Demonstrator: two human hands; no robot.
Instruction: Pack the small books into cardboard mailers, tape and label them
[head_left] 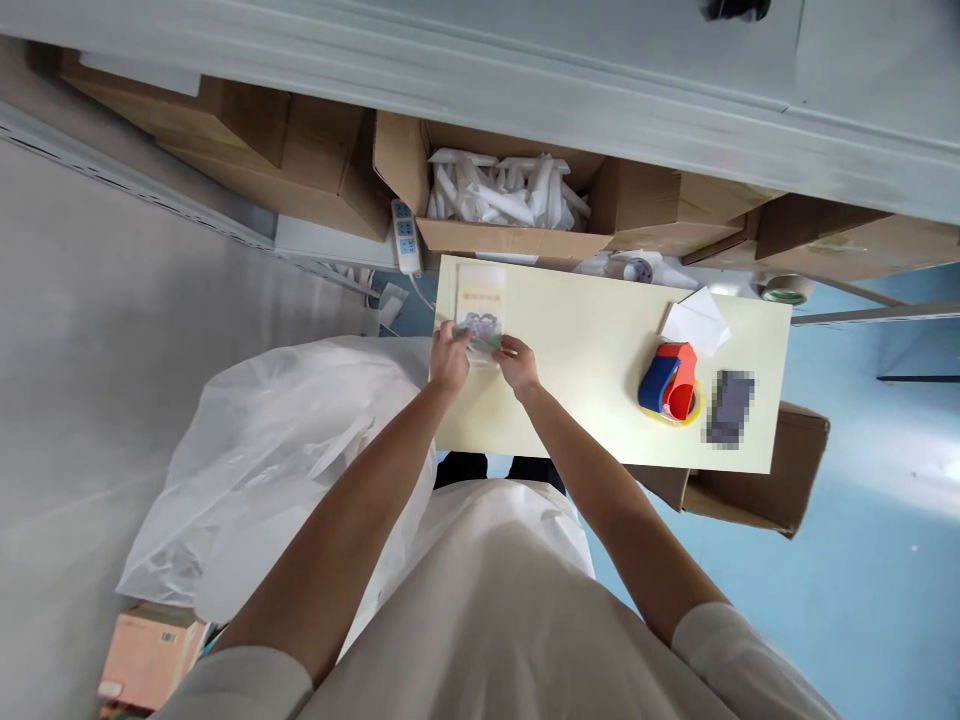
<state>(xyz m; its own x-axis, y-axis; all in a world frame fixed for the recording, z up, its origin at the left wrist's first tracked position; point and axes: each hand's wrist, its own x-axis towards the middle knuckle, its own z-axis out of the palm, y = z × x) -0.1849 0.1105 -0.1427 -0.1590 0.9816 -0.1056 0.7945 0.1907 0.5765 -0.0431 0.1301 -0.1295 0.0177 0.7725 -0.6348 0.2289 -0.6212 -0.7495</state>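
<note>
- My left hand (448, 357) grasped the left edge of a flat, rectangular, pale packet with a purple print (481, 300), fingers closed on it.
- My right hand (519, 366) pinched the same packet near its lower right corner.
- The packet was at the left end of the cream-coloured rectangular bench (570, 380); I couldn't tell whether it touched the surface.
- I judged my handling of it under way but unfinished: both hands had hold, and it wasn't set aside.
- Behind the bench, an open brown cardboard box (517, 240) held a heap of white plastic-looking pieces (506, 195), not taken out.
- Well to the right, the red-and-blue tape dispenser (682, 362) lay out of either hand's grasp, near some white paper sheets (697, 320).
</note>
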